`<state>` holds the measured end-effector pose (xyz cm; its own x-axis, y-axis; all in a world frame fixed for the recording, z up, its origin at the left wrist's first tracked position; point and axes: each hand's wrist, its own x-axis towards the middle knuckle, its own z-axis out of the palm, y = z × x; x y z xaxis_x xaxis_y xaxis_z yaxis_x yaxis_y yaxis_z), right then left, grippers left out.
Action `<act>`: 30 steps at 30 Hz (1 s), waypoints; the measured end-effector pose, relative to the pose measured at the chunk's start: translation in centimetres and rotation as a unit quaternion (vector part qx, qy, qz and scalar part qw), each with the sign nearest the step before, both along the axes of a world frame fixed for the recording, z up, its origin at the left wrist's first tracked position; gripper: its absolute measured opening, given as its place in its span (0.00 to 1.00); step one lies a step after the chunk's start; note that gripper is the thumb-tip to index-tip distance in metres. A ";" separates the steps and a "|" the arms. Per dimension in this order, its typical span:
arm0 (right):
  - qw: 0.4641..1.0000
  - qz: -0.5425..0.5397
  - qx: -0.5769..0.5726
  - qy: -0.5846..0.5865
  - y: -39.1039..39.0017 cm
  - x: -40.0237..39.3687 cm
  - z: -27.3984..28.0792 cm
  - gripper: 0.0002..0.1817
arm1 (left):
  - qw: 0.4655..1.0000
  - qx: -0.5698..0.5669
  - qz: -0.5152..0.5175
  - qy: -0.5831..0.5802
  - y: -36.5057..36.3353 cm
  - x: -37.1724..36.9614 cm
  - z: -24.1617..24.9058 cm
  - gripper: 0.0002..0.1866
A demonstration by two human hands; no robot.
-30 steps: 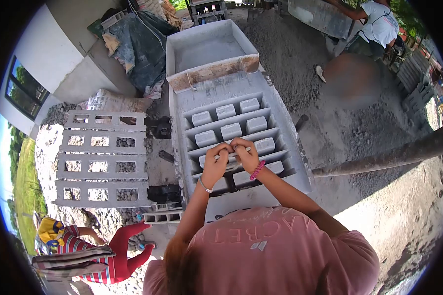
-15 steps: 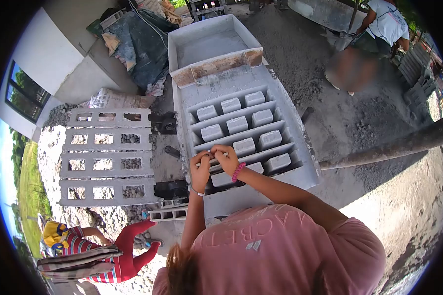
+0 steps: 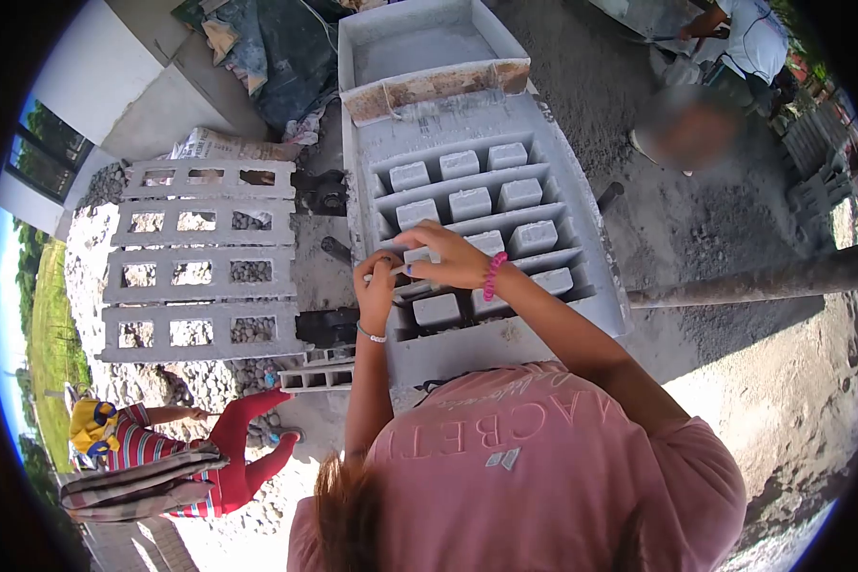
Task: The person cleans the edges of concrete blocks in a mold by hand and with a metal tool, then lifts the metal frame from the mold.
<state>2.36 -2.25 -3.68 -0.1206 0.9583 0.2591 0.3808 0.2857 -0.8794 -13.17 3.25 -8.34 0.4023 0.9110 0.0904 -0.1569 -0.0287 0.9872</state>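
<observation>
Both my hands are over a grey block mould [image 3: 582, 238] that has rows of rectangular cores. My left hand [image 3: 377, 284], with a thin silver bracelet, pinches one end of a small pale stick [image 3: 398, 273]. My right hand [image 3: 448, 259], with a pink bead bracelet, covers the stick's other end, fingers curled on it. The stick lies just above the mould's left side, near the third row of cores. My pink shirt fills the lower view.
A metal trough [image 3: 419, 48] joins the mould's far end. Several hollow concrete blocks [image 3: 200, 272] lie on gravel at the left. A small person in red trousers [image 3: 191, 458] sits lower left. Another person [image 3: 753, 38] bends over at upper right. A long pole [image 3: 753, 281] lies right.
Both hands, still on the stick, have moved up and left in the view, toward the mould's left edge. The view has shifted so that the mould sits higher.
</observation>
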 end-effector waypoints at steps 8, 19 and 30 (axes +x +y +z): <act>0.780 -0.097 0.603 -0.136 -14.9 9.6 27.1 0.24 | 0.999 -0.041 0.018 -0.020 0.2 -1.2 0.7 0.11; 0.709 0.043 0.624 -0.326 -21.8 6.7 31.3 0.21 | 0.999 -0.043 0.015 -0.029 1.2 -0.8 0.5 0.11; 0.708 0.089 0.616 -0.334 -22.6 6.8 32.1 0.19 | 1.000 -0.014 0.022 -0.001 2.0 -0.6 0.3 0.13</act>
